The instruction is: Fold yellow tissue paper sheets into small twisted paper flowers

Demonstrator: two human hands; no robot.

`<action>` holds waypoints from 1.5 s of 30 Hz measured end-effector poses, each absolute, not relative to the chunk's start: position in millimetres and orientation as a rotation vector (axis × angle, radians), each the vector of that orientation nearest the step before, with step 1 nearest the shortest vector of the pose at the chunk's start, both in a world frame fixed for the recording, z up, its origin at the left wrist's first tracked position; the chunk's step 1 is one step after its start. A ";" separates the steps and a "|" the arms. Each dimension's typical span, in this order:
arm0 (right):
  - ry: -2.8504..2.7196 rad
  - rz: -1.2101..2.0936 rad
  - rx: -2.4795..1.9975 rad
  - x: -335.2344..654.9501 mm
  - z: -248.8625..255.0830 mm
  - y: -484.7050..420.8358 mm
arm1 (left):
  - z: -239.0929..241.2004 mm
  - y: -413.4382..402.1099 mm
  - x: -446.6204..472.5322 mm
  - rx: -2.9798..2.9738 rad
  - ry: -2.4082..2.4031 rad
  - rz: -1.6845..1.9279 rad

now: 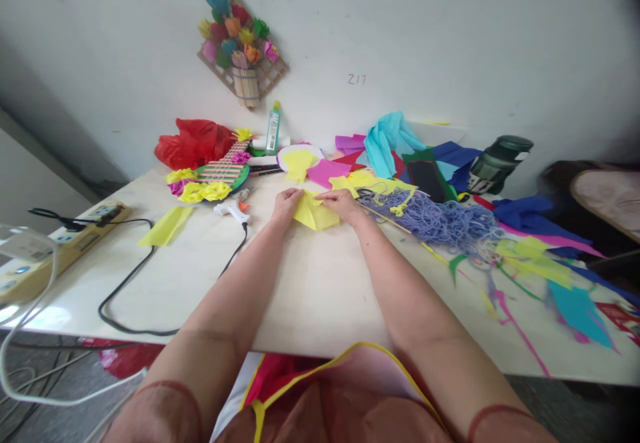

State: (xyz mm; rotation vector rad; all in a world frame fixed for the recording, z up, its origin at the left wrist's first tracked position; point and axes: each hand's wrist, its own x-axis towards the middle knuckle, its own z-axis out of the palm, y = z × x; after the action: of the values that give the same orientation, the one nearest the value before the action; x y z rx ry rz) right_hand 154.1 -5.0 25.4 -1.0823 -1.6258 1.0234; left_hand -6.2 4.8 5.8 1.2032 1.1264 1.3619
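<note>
A piece of yellow crepe paper (316, 215) is stretched between my two hands, just above the white table. My left hand (287, 205) pinches its left edge. At the upper right edge, my right hand (342, 204) has its fingers closed on the same sheet. A glue gun (233, 212) lies to the left of my left hand. Beyond it rests a round green craft piece (220, 173) with wooden sticks and yellow and pink paper flowers. A tangle of purple yarn (445, 221) spreads to the right of my right hand.
A power strip (65, 246) with cords lies at the left edge. At the back are a red plastic bag (193, 144), a glue bottle (273, 131) and turquoise paper (391, 144). A phone (426, 179) and a dark green bottle (500, 165) are at the right, among paper scraps.
</note>
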 end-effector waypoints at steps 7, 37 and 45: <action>-1.689 0.956 -1.090 153.8 22.6 -2.2 | 6.8 4.2 -5.8 1.227 1.167 1.369; -1.440 1.188 -1.105 153.8 22.3 1.2 | 6.0 -2.0 -5.9 1.354 0.943 1.232; -1.408 1.221 -1.148 154.0 20.4 -0.1 | 7.4 -5.0 -4.5 1.358 0.927 1.188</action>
State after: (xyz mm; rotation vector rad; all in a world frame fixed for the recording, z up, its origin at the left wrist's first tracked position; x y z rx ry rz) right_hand 154.0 -0.1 20.4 -1.1479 -1.4079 1.2214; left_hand -4.5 -5.0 7.4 1.3577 0.9270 1.1876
